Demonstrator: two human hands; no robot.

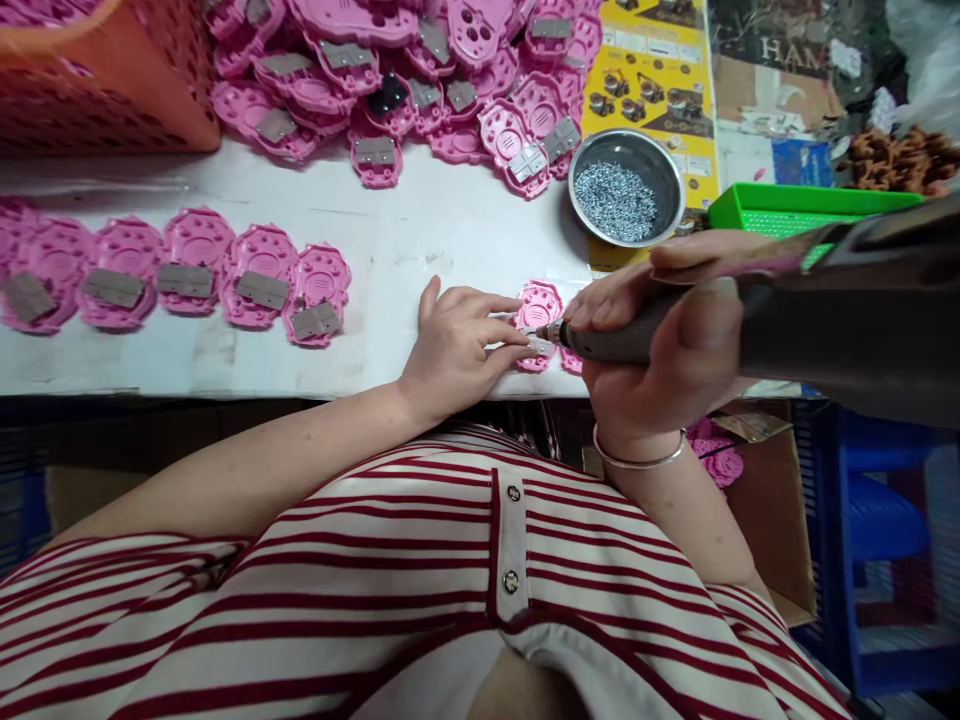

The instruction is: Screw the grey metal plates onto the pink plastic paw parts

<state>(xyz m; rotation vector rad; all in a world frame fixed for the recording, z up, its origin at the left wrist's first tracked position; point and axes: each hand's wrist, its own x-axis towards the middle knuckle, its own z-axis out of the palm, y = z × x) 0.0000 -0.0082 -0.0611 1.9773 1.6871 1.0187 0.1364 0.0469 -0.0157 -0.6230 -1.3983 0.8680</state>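
My right hand (675, 350) is wrapped round the dark body of an electric screwdriver (795, 325), which lies slanted toward the left. Its bit meets a small pink plastic shell (537, 303) near a plate across the shell's lower half. From the left, my left hand (469, 340) steadies this shell, thumb and fingertips pressed at its edge and close to the bit. A second pink shell (571, 360) sits just right of it, mostly hidden by my right hand. Whether a screw sits under the bit is too small to tell.
A metal bowl of small screws (619, 200) stands beyond my right hand, beside a green tray (817, 205). Pink shells with grey plates (259, 275) form a row at left. More shells (390, 95) are heaped at the back, near an orange basket (105, 85).
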